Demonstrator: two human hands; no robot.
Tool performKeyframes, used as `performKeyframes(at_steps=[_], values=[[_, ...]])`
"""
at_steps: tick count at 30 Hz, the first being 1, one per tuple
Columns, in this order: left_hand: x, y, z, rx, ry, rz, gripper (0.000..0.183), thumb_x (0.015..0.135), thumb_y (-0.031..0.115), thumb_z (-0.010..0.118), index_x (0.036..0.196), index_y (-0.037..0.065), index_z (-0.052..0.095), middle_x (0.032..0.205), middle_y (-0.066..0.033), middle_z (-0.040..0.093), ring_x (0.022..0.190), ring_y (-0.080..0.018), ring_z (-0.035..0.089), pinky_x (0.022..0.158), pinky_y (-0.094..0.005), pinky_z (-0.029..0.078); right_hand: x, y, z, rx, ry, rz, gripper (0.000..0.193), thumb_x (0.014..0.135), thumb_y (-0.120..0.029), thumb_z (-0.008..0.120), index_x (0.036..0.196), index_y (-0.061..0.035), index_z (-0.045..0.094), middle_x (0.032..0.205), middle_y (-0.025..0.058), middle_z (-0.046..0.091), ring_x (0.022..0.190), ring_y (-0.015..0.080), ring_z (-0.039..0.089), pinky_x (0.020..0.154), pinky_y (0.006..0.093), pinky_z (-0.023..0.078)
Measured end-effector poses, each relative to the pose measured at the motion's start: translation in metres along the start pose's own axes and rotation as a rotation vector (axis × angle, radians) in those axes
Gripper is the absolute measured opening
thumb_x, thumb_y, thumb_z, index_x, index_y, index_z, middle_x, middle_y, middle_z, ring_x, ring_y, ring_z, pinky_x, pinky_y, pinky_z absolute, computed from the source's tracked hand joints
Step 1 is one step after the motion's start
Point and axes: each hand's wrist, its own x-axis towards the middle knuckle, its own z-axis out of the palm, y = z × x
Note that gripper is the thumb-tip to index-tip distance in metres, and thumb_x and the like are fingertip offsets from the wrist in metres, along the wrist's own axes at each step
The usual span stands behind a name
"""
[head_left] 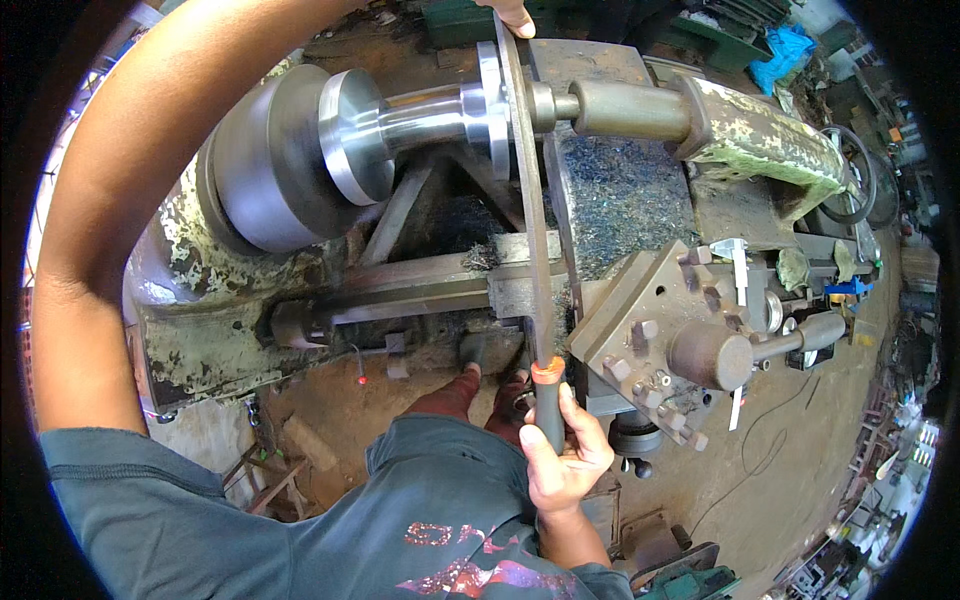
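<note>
File (532, 200) in a two-handed grip spans the lathe, its long axis running almost straight away from the person, from the right hand (570, 460) at the near end to the left hand (514, 16) at the far end. The hands are well apart: the right is wrapped around the dark handle (547, 412), thumb along its side, while the left, only partly in view, has its fingers on the tip. Between them, the blade crosses the bright shaft (425, 120) close to square, at the flange (490, 110) on the shaft's right-hand end. That flange is much nearer the left hand than the right; whether steel touches steel cannot be told from this angle. Off to the left of both hands sits the chuck (285, 165), its surface blurred. To the right of the left hand, the tailstock (765, 140) lines up with the shaft. Ahead and to the right of the right hand stands the tool post (640, 330), a caliper (740, 275) beside it; dark chips (625, 205) lie farther ahead.
</note>
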Motion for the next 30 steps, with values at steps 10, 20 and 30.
performKeyframes(at_steps=[10,20,30], values=[[0.039,-0.014,0.034,0.080,0.054,-0.058,0.065,0.075,0.063,0.079,0.086,-0.001,0.078,0.081,-0.0207,0.074,0.077,-0.0364,0.073,0.074,-0.0452,0.058,0.005,-0.001,-0.002,0.168,-0.030,0.096,0.052,0.079,0.014,0.073,0.130,0.0129,0.060,0.098,0.0190,0.071,0.086,0.0189,0.069,0.080,0.0308,0.056],[0.057,-0.032,0.053,-0.008,0.172,0.238,0.062,0.075,0.058,0.080,0.091,-0.002,0.077,0.086,-0.0236,0.073,0.081,-0.0396,0.071,0.078,-0.0460,0.056,0.011,0.003,-0.004,0.219,-0.058,0.107,0.053,0.078,0.017,0.072,0.130,0.0098,0.061,0.096,0.0200,0.070,0.083,0.0186,0.068,0.075,0.0308,0.055],[0.054,-0.027,0.043,0.022,0.058,0.093,0.061,0.077,0.058,0.079,0.086,-0.002,0.076,0.078,-0.0216,0.072,0.072,-0.0357,0.070,0.072,-0.0451,0.055,0.007,0.000,0.000,0.006,-0.113,0.040,0.058,0.079,0.015,0.072,0.135,0.0045,0.059,0.093,0.0177,0.068,0.075,0.0164,0.063,0.065,0.0280,0.052]])
